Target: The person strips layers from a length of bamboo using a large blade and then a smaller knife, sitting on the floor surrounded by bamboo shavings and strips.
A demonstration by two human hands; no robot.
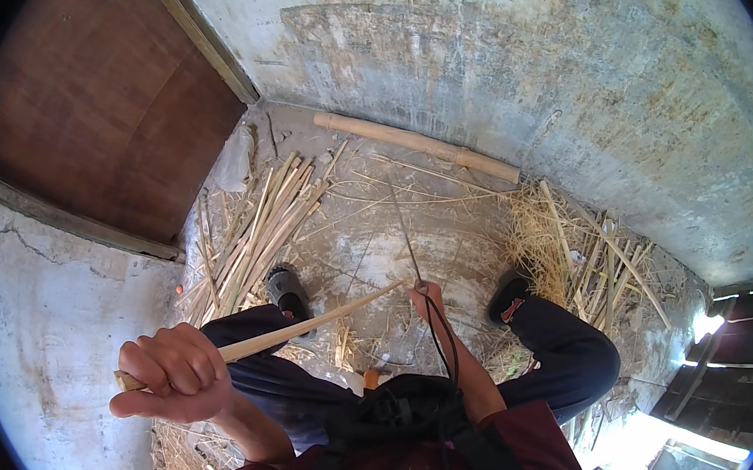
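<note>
A maroon shirt (545,460) tops navy trousers (565,348) and dark shoes (289,291).

Left hand (173,371) clenched at left; right hand (426,300) curled, farther forward, near middle.

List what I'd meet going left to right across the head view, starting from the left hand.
Left hand, closed around a pale strip → left shoe → right hand → right shoe → loose sticks → dark slatted boards.
</note>
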